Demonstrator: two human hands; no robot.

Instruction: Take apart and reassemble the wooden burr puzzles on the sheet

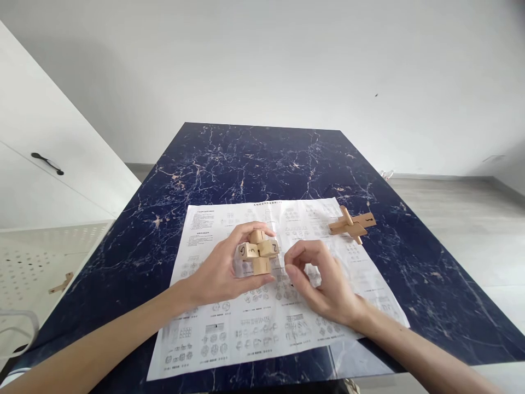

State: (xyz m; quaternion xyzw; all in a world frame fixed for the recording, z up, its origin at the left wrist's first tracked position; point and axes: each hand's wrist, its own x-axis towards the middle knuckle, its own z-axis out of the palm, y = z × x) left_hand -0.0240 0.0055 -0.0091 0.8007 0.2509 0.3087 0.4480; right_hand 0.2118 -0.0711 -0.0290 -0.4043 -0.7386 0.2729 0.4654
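Observation:
My left hand (223, 268) grips a wooden burr puzzle (259, 249), with thumb below and fingers over the top. Handwritten numbers mark the block ends that face up; a few pieces interlock in a cross shape. Just to the right, my right hand (322, 279) is curled with the thumb and index fingertips close together, apart from the puzzle. I see nothing between those fingertips. Under both hands lies a printed instruction sheet (197, 317) covered in small diagrams, with fold creases.
Another wooden cross-shaped puzzle (353, 224) rests at the sheet's right edge. The table (254, 158) is dark blue with white veining. At the left, a wooden piece (61, 283) lies by a white perforated surface (28, 262). A white cabinet (49, 120) stands beyond it.

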